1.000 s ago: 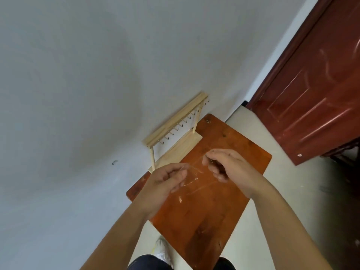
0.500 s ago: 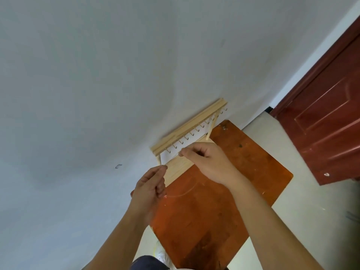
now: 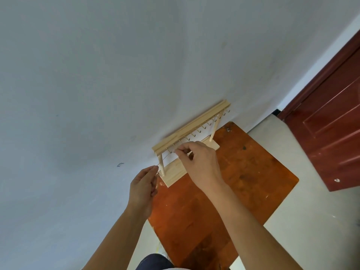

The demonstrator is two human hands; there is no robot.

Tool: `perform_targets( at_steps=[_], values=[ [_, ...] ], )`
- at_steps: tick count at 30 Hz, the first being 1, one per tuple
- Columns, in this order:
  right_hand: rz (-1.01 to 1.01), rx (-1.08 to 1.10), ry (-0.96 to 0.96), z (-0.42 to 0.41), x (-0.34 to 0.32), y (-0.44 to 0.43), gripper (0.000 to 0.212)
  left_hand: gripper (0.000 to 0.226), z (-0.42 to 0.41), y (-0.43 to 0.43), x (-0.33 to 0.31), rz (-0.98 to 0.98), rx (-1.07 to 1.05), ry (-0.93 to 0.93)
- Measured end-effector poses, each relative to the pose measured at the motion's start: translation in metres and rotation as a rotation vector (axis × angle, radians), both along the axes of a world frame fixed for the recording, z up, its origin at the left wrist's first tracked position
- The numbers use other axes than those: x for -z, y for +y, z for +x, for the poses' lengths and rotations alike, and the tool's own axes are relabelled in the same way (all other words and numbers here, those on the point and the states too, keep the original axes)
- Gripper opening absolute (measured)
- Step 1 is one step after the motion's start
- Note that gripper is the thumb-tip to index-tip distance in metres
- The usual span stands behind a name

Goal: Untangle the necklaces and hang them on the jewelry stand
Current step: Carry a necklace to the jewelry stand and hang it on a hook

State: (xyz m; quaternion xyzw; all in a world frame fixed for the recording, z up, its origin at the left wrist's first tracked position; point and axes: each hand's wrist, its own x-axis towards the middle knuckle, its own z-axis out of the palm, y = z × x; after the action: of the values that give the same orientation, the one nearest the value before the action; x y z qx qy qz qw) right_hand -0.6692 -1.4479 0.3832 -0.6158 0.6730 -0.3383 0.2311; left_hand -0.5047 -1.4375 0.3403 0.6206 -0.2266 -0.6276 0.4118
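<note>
Necklace chain [image 3: 166, 157], very thin, is stretched in the air between the two hands, crossing in front of the left post of the wooden jewelry stand [image 3: 194, 128] just below its row of small hooks [image 3: 204, 126]. Right hand [image 3: 200, 164] pinches the upper end with curled fingers close under the top bar, while the left hand [image 3: 143, 189] pinches the lower end between thumb and fingertips beside the stand's base. Stand sits on an orange-brown wooden table [image 3: 253, 172] against a pale wall [image 3: 116, 75].
</note>
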Motion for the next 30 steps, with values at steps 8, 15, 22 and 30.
perform_targets(
  at_steps=[8,15,22,30],
  values=[
    [0.203,-0.005,-0.247,0.013,0.028,0.001,0.017,0.011,0.006,0.003,-0.008,-0.056,0.109,-0.183],
    [0.257,0.017,-0.347,0.003,0.036,0.007,0.019,0.011,0.02,0.014,-0.043,-0.285,0.314,-0.478],
    [0.404,-0.009,-0.712,-0.003,0.02,0.034,0.029,0.022,0.007,0.01,-0.097,-0.339,0.586,-0.274],
    [0.511,-0.084,-0.744,-0.009,0.021,0.064,0.027,0.021,-0.021,-0.009,-0.123,-0.298,0.571,-0.092]
  ],
)
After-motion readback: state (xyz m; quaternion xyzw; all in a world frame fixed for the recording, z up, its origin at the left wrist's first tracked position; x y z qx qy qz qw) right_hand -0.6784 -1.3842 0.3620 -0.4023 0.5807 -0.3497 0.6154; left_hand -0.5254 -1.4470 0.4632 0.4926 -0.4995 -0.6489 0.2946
